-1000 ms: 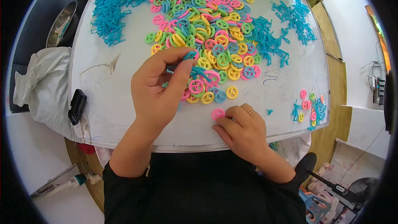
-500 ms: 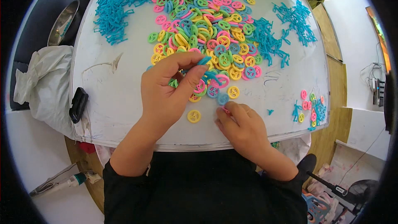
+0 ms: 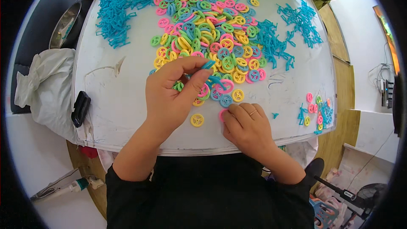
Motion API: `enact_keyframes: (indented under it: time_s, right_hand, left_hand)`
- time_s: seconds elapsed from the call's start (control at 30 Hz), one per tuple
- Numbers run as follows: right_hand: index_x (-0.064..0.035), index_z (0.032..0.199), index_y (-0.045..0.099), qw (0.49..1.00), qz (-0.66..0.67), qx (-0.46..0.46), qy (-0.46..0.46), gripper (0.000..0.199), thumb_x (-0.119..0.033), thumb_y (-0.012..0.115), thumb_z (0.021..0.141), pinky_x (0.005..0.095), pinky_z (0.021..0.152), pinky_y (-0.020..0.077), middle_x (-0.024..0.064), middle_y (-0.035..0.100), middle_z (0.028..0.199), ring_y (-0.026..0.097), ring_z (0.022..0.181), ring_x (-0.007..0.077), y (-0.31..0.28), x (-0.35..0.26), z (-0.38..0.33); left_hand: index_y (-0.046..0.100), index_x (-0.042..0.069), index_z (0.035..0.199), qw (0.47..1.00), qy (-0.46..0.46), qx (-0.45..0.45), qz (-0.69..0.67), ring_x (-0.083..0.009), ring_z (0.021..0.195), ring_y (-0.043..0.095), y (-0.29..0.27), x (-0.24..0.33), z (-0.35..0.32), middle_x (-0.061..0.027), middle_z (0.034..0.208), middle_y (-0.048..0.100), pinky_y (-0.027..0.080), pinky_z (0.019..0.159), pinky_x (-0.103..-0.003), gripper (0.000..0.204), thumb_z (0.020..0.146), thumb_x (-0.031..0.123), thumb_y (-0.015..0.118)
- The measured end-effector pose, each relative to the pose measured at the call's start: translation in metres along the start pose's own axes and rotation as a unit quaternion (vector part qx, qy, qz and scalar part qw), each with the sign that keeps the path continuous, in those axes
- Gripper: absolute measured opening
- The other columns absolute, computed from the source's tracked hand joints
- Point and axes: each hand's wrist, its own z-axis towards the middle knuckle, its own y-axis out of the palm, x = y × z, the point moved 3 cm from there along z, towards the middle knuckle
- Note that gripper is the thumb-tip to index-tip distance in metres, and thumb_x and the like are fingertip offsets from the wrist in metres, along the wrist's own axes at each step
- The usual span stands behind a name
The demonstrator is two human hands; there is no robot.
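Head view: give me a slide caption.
Left fingers hold a teal piece with a pink wheel at its end; right fingers touch another pink wheel near the multicoloured wheel heap.

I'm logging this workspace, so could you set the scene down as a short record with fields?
Left hand: pinches a blue piece, a pink wheel at its lower end
Right hand: at another pink wheel, grip hidden
Between hands: loose yellow wheel
Table: white, wheel pile in the middle
Blue heaps: one left of the pile, two right
Left edge: black case
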Motion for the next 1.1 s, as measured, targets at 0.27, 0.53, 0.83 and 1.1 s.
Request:
enact_keyframes:
  time_s: [0.27,0.53,0.83,1.1]
  right_hand:
    - [-0.0013,0.105,0.064,0.860,0.443,-0.007,0.252,0.017,-0.010,0.068,0.091,0.0271,0.069,0.0470,0.0056,0.068,0.092,0.062,0.083,0.0128,-0.024,0.040,0.008]
    - [0.0011,0.103,0.063,0.611,0.731,0.039,0.301,0.015,-0.012,0.065,0.095,0.0273,0.075,0.0507,0.0084,0.067,0.095,0.063,0.085,0.0129,-0.020,0.047,0.047]
    - [0.0009,0.100,0.060,0.647,0.679,0.051,0.344,0.018,-0.015,0.066,0.095,0.0314,0.080,0.0595,0.0114,0.069,0.098,0.068,0.086,0.0157,-0.019,0.041,0.044]
    - [-0.0010,0.094,0.059,0.624,0.706,0.070,0.328,0.015,-0.013,0.066,0.095,0.0299,0.079,0.0585,0.0149,0.070,0.102,0.068,0.087,0.0157,-0.015,0.040,0.038]
  left_hand:
    - [0.070,0.000,0.106,0.998,-0.023,-0.036,0.045,-0.0105,0.080,0.066,0.005,0.001,-0.005,-0.0062,0.090,0.071,0.052,0.071,-0.026,0.020,0.087,0.007,0.073]
    - [0.071,-0.001,0.104,0.983,-0.110,-0.136,-0.062,-0.0104,0.083,0.065,0.021,-0.001,-0.012,-0.0057,0.091,0.071,0.052,0.074,-0.025,0.018,0.088,0.008,0.072]
    - [0.070,-0.001,0.105,0.986,-0.073,-0.139,-0.061,-0.0101,0.084,0.064,0.022,0.004,-0.015,-0.0051,0.094,0.071,0.051,0.077,-0.026,0.017,0.090,0.007,0.070]
    - [0.070,-0.001,0.103,0.983,-0.115,-0.133,-0.061,-0.0099,0.085,0.064,0.020,0.006,-0.014,-0.0049,0.092,0.070,0.051,0.077,-0.026,0.015,0.091,0.007,0.070]
